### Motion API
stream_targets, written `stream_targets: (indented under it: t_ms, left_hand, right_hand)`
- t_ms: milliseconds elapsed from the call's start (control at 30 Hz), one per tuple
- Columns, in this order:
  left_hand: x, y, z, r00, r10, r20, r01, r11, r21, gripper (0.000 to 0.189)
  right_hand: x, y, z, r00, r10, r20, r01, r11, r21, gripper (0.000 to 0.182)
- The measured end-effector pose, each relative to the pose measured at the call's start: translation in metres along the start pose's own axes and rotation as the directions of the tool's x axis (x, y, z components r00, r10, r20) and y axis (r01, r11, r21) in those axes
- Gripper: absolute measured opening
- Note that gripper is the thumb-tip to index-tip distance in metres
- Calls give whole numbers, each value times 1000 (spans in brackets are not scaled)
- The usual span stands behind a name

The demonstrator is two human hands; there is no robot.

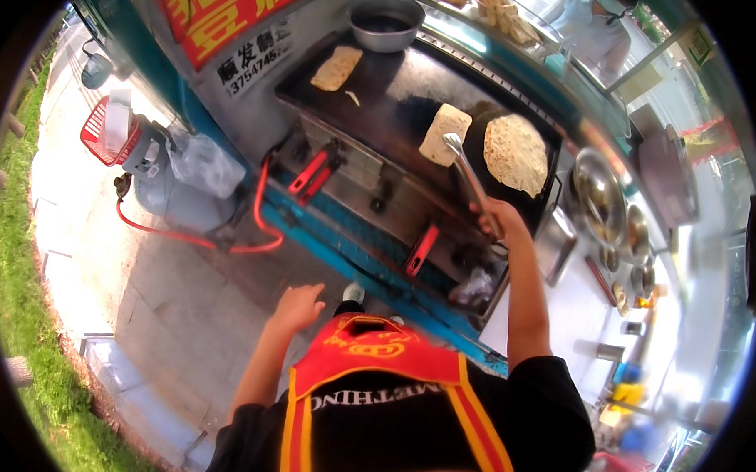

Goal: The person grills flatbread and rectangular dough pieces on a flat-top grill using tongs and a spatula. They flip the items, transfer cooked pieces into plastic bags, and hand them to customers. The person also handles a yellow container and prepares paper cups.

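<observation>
My right hand (pixel 506 220) grips a pair of metal tongs (pixel 474 177) over the front right of a flat black griddle (pixel 421 72). The tongs' head rests on or just above a rectangular flatbread (pixel 444 129); contact is hard to tell. To its right lies a larger, rounder flatbread (pixel 515 153) with a bubbly surface. A third flatbread (pixel 337 68) sits at the griddle's left end, with a small pale scrap (pixel 353 98) near it. Holding nothing, my left hand (pixel 298 307) hovers over the pavement in front of the cart, fingers apart.
A metal basin (pixel 388 40) of dark liquid stands at the griddle's back. Red handles (pixel 422 250) jut out below. At left, an orange hose (pixel 166 232) runs from a gas cylinder (pixel 189 201). Metal bowls (pixel 598 197) line the right counter (pixel 525 325). A person (pixel 600 38) stands beyond the cart.
</observation>
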State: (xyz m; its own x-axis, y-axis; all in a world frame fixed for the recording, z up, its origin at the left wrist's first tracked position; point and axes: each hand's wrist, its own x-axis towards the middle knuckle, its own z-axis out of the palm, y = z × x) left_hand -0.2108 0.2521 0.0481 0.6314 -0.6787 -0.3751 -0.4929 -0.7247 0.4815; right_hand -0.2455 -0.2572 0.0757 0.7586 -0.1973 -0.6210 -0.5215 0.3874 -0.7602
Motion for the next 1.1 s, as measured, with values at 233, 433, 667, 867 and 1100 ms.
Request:
stream_targets:
  t_ms: [233,433,667,867,1100]
  left_hand:
    - [63,30,-25,975,219,44,-219,976,5,41]
    - [145,73,18,982,179,56,-142,904,-404,55]
    - [172,137,72,926,8,377,350,350,-869,52]
    - [168,146,98,966,-166,199,223,145,-964,28]
    - [164,159,95,965,-201,168,188,88,-978,30]
  right_hand:
    - [109,-42,-4,1000,18,-22,-16,993,115,25]
    - [37,-41,14,975,-81,-208,95,994,60,28]
    - [-187,70,4,985,-2,-171,31,986,167,36]
    - [-234,106,-45,958,-29,-287,97,969,225,35]
    - [-82,82,-121,986,64,-155,17,882,470,22]
